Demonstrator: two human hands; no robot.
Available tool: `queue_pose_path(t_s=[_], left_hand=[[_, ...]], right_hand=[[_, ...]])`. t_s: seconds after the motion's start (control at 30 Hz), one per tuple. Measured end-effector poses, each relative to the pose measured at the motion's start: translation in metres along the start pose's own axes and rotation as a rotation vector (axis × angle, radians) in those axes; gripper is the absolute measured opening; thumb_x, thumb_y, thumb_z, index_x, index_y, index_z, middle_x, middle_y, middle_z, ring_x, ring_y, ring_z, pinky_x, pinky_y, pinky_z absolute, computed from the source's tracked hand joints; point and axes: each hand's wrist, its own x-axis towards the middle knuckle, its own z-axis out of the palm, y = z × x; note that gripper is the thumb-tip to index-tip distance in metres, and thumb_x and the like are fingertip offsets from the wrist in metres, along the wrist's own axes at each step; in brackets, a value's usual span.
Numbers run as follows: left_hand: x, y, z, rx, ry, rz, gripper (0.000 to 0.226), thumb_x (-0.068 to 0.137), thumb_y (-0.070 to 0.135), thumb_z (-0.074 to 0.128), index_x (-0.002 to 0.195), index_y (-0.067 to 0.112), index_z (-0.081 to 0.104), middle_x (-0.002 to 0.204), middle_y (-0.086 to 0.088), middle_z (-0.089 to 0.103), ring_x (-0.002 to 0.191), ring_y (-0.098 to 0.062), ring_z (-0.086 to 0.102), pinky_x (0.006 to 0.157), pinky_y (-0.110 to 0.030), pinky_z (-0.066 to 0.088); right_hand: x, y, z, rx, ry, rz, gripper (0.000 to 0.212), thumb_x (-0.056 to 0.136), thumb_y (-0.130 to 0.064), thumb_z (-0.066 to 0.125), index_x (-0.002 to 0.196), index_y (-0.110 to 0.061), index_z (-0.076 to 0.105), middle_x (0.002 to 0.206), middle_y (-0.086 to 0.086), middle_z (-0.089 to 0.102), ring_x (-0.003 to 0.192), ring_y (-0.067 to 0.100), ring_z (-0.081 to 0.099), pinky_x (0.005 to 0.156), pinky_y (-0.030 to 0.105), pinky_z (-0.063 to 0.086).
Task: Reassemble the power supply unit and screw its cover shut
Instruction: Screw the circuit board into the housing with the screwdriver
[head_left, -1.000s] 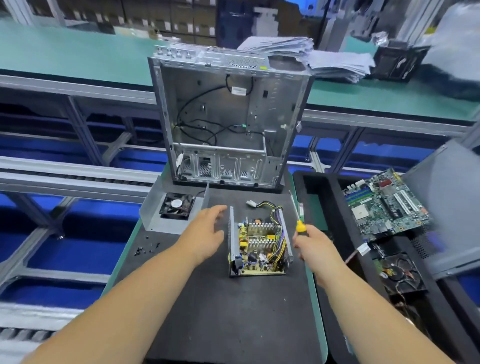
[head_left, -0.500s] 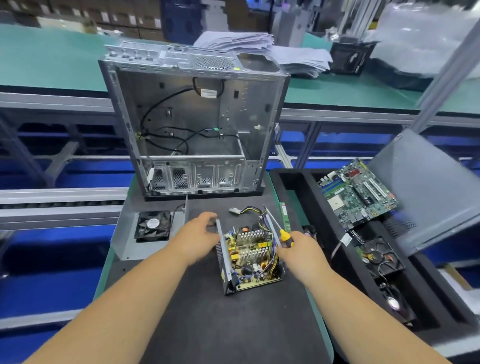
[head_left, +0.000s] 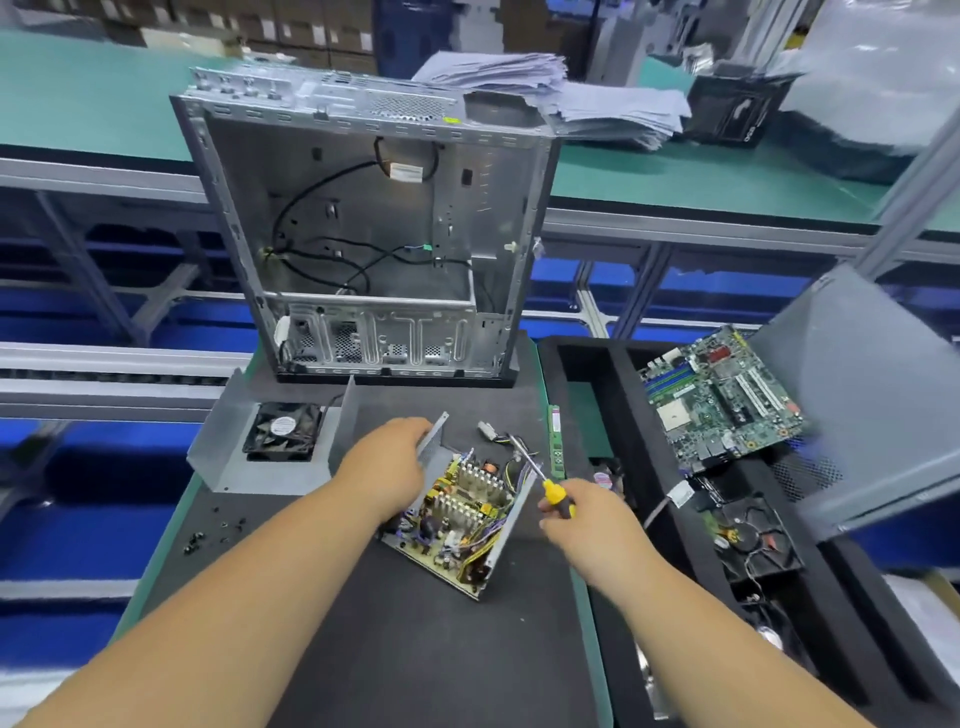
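The open power supply unit (head_left: 462, 514) lies on the black mat, its circuit board, heat sinks and wires bare, turned at an angle. My left hand (head_left: 387, 467) grips its left metal wall near the far corner. My right hand (head_left: 584, 512) holds a yellow-handled screwdriver (head_left: 540, 480), whose shaft points up and left over the unit's right edge. The grey metal cover (head_left: 228, 462) with a black fan (head_left: 283, 431) in it rests to the left. Several small black screws (head_left: 218, 530) lie on the mat at the left.
An empty computer case (head_left: 374, 234) stands upright at the back of the mat. A green memory stick (head_left: 556, 441) lies right of the unit. The black foam tray (head_left: 576, 364) on the right carries a motherboard (head_left: 722, 400), a cooler fan (head_left: 758, 540) and a grey side panel (head_left: 872, 395).
My left hand has moved from beside the unit onto its left wall, and the unit has turned clockwise. My right hand with the screwdriver stays by the right edge.
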Motion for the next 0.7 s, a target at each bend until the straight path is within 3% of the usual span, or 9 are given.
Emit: queue_pose_path(t_s=[0.07,0.13,0.23,0.3,0.4,0.5,0.7], left_hand=[[0.003,0.012,0.002,-0.003,-0.005,-0.011,0.041,0.089,0.006,0.052,0.122,0.029,0.057,0.117,-0.002,0.059,0.095,-0.027,0.059,0.082,-0.044,0.053],[0.003,0.027,0.004,0.043,0.031,-0.046,0.039,0.092,0.025,0.054,0.131,0.03,0.052,0.125,-0.004,0.057,0.105,-0.029,0.058,0.09,-0.043,0.05],[-0.006,0.053,0.017,0.234,0.015,-0.109,0.089,0.076,0.076,0.048,0.15,0.031,0.026,0.145,-0.005,0.042,0.132,-0.032,0.04,0.107,-0.045,0.033],[-0.013,0.068,0.028,0.288,-0.049,-0.139,0.118,0.059,0.093,0.043,0.154,0.035,0.005,0.158,-0.007,0.019,0.144,-0.033,0.019,0.115,-0.047,0.017],[-0.02,0.074,0.042,0.335,-0.106,-0.221,0.135,0.045,0.098,0.046,0.153,0.04,-0.011,0.163,-0.009,-0.008,0.148,-0.035,-0.002,0.117,-0.051,0.003],[-0.022,0.075,0.045,0.323,-0.129,-0.32,0.14,0.042,0.098,0.05,0.152,0.039,-0.014,0.162,-0.012,-0.016,0.149,-0.037,-0.007,0.118,-0.052,0.001],[-0.023,0.083,0.044,0.299,-0.134,-0.348,0.141,0.045,0.083,0.072,0.153,0.04,-0.008,0.162,-0.016,-0.014,0.149,-0.038,-0.012,0.119,-0.049,-0.005]], right_hand=[[0.008,0.015,-0.01,-0.038,0.048,-0.03,0.007,0.081,-0.016,0.061,0.086,-0.02,0.06,0.083,-0.002,0.063,0.074,0.019,0.059,0.068,0.031,0.048],[0.018,0.027,-0.02,-0.062,0.075,-0.074,0.007,0.079,-0.016,0.06,0.08,-0.02,0.055,0.079,-0.002,0.057,0.066,0.016,0.053,0.062,0.031,0.042],[0.042,0.039,-0.03,-0.085,0.07,-0.12,0.016,0.076,-0.012,0.064,0.09,-0.018,0.059,0.086,0.0,0.049,0.074,0.023,0.055,0.066,0.032,0.043],[0.061,0.042,-0.032,-0.102,0.045,-0.169,0.028,0.075,-0.008,0.065,0.1,-0.017,0.06,0.091,-0.001,0.046,0.076,0.022,0.054,0.067,0.031,0.043],[0.09,0.041,-0.029,-0.124,-0.033,-0.279,0.045,0.077,-0.005,0.067,0.117,-0.022,0.061,0.104,-0.001,0.045,0.082,0.02,0.053,0.069,0.027,0.038],[0.115,0.036,-0.022,-0.16,-0.127,-0.391,0.056,0.078,-0.004,0.07,0.128,-0.028,0.059,0.114,-0.004,0.042,0.092,0.015,0.05,0.076,0.022,0.037],[0.14,0.036,-0.006,-0.297,-0.284,-0.533,0.031,0.082,-0.005,0.068,0.111,-0.014,0.066,0.124,0.004,0.045,0.109,0.024,0.054,0.093,0.024,0.04]])
